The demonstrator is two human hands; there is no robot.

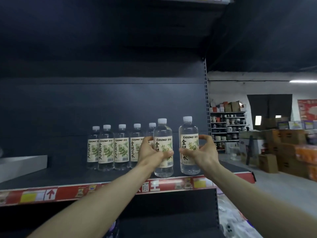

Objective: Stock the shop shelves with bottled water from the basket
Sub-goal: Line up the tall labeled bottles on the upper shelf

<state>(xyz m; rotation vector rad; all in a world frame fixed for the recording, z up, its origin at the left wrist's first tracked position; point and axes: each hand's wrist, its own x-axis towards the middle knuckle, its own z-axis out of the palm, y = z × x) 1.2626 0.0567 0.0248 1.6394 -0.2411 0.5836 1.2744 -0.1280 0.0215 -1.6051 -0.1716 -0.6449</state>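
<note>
- Head view: the left hand (pixel 151 150) is wrapped round the label of one water bottle (pixel 163 133), thumb across the front and fingers behind.
- The right hand (pixel 204 150) is curled round a second water bottle (pixel 188 131) in the same way, so each hand grips one bottle.
- Both bottles are held upright with the caps up and the printed labels turned outward, presumably so that they face the aisle once set down.
- They are held over the front of the dark shelf (pixel 68 176), just behind the red price strip (pixel 120 189). Whether their bases are already resting on the board cannot be told.
- A row of bottles (pixel 114 146) of the same kind is lined up further back on the shelf, labels forward. Its right end is partly hidden behind the left hand.
- The two held bottles are kept side by side, slightly apart, to the right of that row. A second rank in front, or a continuation towards the slotted upright (pixel 206 100), is judged to be intended.
- Bare shelf is seen to the left of the row, where a flat white box (pixel 22 163) lies.
- The basket is not in view, so the remaining stock cannot be judged.
- Stacked cartons (pixel 288 143) are seen beyond the shelf end on the right.
</note>
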